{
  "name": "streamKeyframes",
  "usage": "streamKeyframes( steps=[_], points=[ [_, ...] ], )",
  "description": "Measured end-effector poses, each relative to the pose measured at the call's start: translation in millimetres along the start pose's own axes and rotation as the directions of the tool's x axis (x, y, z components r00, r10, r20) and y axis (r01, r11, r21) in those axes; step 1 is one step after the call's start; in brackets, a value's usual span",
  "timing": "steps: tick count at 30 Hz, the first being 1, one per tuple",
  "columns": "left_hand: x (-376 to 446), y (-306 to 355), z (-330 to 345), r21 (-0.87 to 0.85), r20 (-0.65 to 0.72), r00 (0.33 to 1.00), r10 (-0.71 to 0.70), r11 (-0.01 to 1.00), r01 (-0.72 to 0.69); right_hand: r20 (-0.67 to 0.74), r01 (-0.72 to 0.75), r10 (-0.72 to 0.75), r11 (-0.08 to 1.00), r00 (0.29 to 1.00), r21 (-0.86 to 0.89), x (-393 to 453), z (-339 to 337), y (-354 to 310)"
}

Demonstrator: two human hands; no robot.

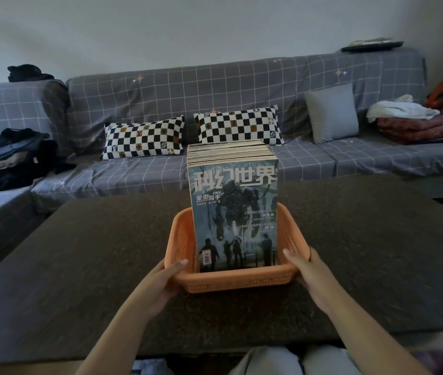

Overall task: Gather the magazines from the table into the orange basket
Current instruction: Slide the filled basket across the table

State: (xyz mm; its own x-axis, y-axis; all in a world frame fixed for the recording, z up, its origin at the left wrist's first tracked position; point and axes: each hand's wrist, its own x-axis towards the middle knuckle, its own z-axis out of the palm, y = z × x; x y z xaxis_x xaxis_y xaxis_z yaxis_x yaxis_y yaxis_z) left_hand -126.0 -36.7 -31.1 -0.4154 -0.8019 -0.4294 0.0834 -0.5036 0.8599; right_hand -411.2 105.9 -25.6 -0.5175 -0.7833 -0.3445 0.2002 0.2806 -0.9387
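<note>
While both hands (165,280) (308,274) clasp the basket (239,281), magazines (235,212) hide its interior.

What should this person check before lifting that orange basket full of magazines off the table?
1. Magazines all inside the orange basket: ok, standing upright in a row.
2. Loose magazines remaining on the table: ok, none visible.
3. Left hand on the basket's near left corner: ok.
4. Right hand on the near right corner: ok.
5. Stack stable: not ok, it towers well above the rim.
6. Basket strong enough for the load: cannot tell.
</note>
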Motion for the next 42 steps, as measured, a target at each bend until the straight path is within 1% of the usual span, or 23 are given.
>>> streamKeyframes(
  steps=[1,3,7,16,23,31,35,38,42],
  points=[
    [1,-1,-1,-0.029,0.017,1.0,-0.007,1.0,0.008,0.034,-0.007,0.005,0.998,0.999,0.06,-1,-2,3],
    [4,-5,-3,-0.053,0.041,0.999,-0.003,0.999,0.006,0.069,-0.006,-0.003,0.993,0.998,0.119,-4,-3,7],
    [9,-9,-3,-0.072,0.057,0.998,-0.001,0.997,0.005,0.078,0.031,-0.043,0.988,0.996,0.153,2,-7,12],
    [27,-12,42,-0.041,0.094,0.996,-0.005,0.999,0.009,-0.007,0.045,-0.044,0.985,0.999,0.166,29,-50,7],
    [60,-14,110,-0.038,0.168,0.985,-0.034,0.998,0.041,-0.112,0.025,-0.001,0.977,0.994,0.211,59,-102,-5],
    [98,-21,217,0.003,0.219,0.974,-0.05,0.999,0.05,-0.298,0.026,0.022,0.988,0.954,0.155,97,-183,-22],
    [118,-27,267,0.037,0.252,0.967,-0.034,0.999,0.025,-0.382,0.033,-0.001,0.996,0.924,0.077,118,-220,-29],
    [132,-33,300,0.059,0.265,0.964,-0.013,0.998,-0.003,-0.418,0.04,-0.03,0.999,0.908,0.015,136,-246,-32],
    [151,-39,334,0.071,0.312,0.95,-0.003,0.997,-0.02,-0.466,0.005,-0.017,1.0,0.885,-0.028,161,-278,-38]
  ],
)
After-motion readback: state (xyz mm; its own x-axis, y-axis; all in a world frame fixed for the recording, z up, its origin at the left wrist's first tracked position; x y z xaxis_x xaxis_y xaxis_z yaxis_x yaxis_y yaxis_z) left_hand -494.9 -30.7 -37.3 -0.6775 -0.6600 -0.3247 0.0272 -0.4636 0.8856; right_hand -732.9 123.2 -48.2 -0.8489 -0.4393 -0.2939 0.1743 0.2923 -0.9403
